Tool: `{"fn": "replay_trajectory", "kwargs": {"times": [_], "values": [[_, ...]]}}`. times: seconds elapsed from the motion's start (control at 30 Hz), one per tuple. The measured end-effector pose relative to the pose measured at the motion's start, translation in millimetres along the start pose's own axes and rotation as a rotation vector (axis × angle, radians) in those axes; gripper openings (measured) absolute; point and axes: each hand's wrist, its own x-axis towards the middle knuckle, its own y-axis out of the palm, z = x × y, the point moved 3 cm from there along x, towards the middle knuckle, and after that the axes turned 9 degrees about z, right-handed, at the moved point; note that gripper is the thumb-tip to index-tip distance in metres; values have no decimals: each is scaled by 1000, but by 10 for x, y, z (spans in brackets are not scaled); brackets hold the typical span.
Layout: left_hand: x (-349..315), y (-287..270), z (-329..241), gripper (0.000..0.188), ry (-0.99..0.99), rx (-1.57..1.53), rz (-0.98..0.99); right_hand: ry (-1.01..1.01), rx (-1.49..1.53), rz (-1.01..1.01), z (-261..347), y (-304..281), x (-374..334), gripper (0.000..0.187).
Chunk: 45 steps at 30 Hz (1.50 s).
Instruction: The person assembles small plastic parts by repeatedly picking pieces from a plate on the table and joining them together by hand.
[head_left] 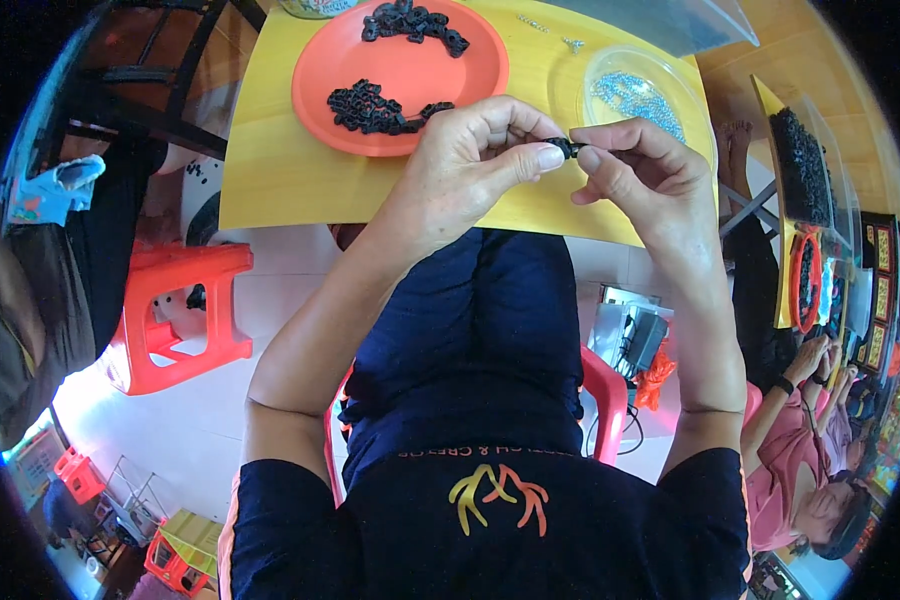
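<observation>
one small black part (pixel 564 147), over the table (pixel 270 180), pinched in the narrowed fingers of left hand (pixel 455 175) and right hand (pixel 665 195); long axis, as i see it, roughly left to right between them, neither hand nearer. one orange plate (pixel 440 80), black links (pixel 370 108) inside, beyond the left hand; one clear tub (pixel 660 68), silvery pieces (pixel 635 98) inside, beyond the right.

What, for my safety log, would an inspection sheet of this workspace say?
Surface: yellow tabletop bearing red plate, clear tub.
Work pieces: small black part, held; two groups of black parts on plate; silvery-blue pieces in tub.
Clutter: loose silvery chain pieces on tabletop.
Hands: left hand and right hand pinch the small black part.
Cables: dark cable right of chair.
Surroundings: red stool at left; another person at right.
</observation>
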Motion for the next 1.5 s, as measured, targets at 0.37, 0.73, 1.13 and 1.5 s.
{"fn": "replay_trajectory", "kwargs": {"times": [0.37,0.73,1.13,1.5], "values": [[-12,-17,35,17,-7,101,27,25,-6,27,-7,-4,63,12],[-9,-22,36,14,-31,98,119,144,31,227,-18,-108,92,9],[53,-57,125,12,36,255,20,37,-241,119,-82,-63,197,11],[50,-99,130,13,21,132,3,-41,-271,74,-110,-47,186,9]]}}
